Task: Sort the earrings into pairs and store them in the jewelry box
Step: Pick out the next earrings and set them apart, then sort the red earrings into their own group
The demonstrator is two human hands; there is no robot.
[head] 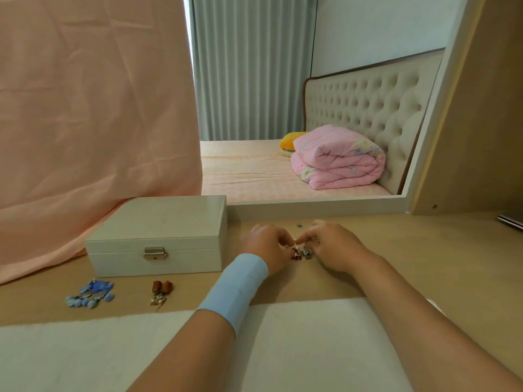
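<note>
Our left hand (268,246) and right hand (332,247) curl fingers (305,238) over small earrings (300,252) on the surface (396,250), right of the closed jewelry box (158,239). Whether either hand pinches one, we cannot tell. The clustered pieces may snag together and scatter.

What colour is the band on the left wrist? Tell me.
Light blue; the wristband shows best in the head view, behind the left hand.

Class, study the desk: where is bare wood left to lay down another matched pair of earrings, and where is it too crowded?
The widest bare desk lies right of the right hand. A smaller strip runs between the brown earrings and the blue wristband, in front of the jewelry box. Crowded: the loose earrings between left hand and right.
</note>
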